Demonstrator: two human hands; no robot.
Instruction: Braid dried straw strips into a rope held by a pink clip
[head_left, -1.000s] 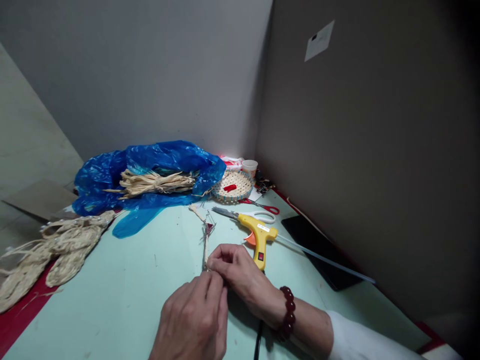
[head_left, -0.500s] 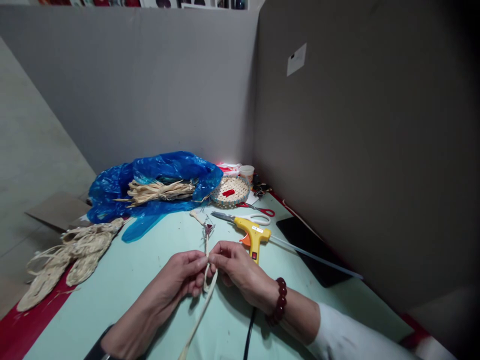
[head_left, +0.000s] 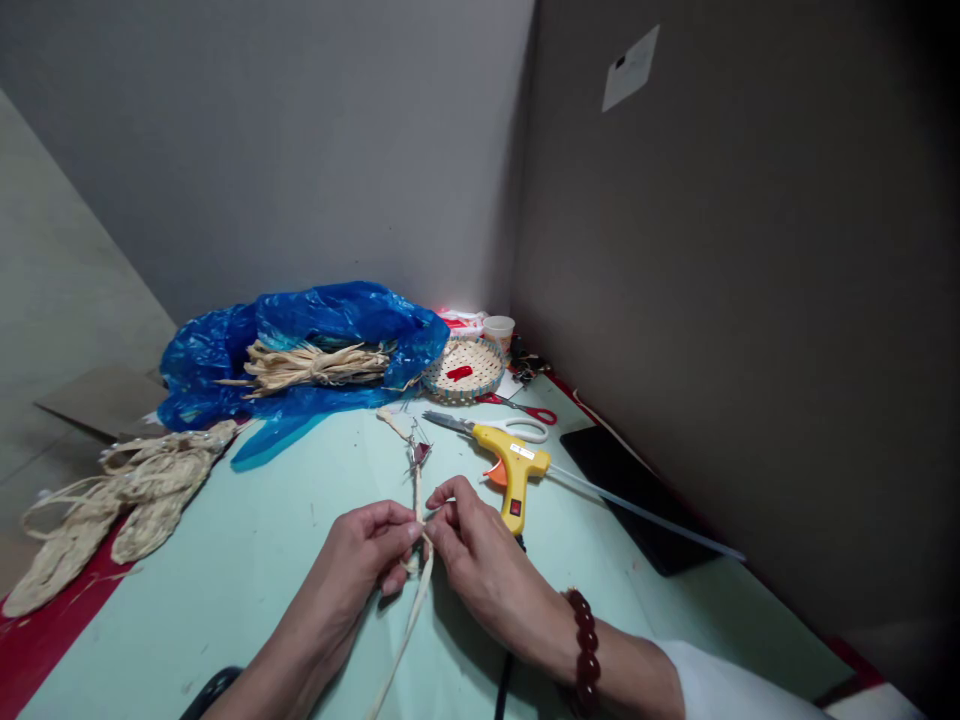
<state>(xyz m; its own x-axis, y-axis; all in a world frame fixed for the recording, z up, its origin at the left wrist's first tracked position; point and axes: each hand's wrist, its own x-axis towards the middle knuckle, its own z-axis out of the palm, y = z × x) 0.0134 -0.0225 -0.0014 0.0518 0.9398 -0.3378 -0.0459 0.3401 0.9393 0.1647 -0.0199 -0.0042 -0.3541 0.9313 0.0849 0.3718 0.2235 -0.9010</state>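
Left grip [head_left: 360, 555] pinching pale, flat straw-fibre strand [head_left: 417, 600] closed, apparently steadying it; right grip [head_left: 480, 555] curling alongside, hold unclear.

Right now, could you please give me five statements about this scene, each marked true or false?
1. The left hand and right hand are at the pale strip. True.
2. The glue gun is yellow. True.
3. The right hand grips the glue gun. False: it lies on the table.
4. The straw bundle lies on the blue plastic. True.
5. The blue plastic is right of the glue gun. False: it is left.
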